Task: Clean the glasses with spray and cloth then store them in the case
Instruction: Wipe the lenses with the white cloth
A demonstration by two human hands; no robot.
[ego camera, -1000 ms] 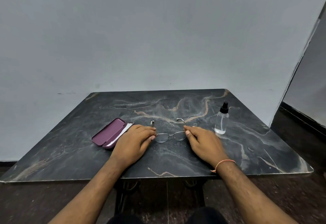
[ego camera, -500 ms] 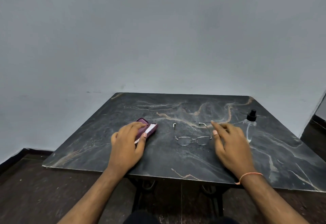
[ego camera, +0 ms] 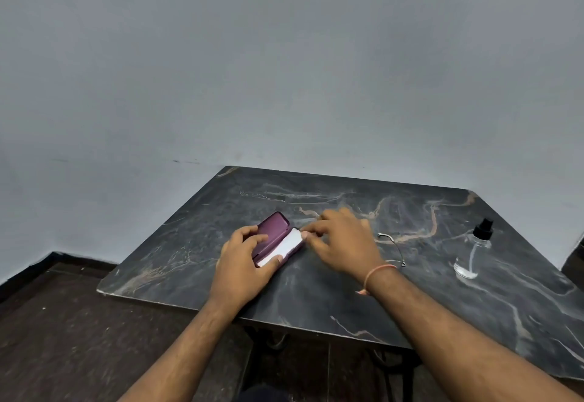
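Note:
A maroon glasses case lies open on the dark marble table, with a white cloth in its near half. My left hand grips the case from its near end, thumb on the cloth side and fingers over the lid. My right hand reaches across from the right. Its thumb and forefinger touch the cloth's far corner, and I cannot tell whether they pinch it. The thin metal glasses lie behind that hand, with only one temple showing. A clear spray bottle with a black top stands upright at the right.
A pale wall runs close behind the table's far edge. The table's left and near edges drop to a dark floor. Black metal table legs show under the near edge.
My view has swung left. My left hand has closed around the open case. My right hand left the glasses and crossed left to the cloth in the case.

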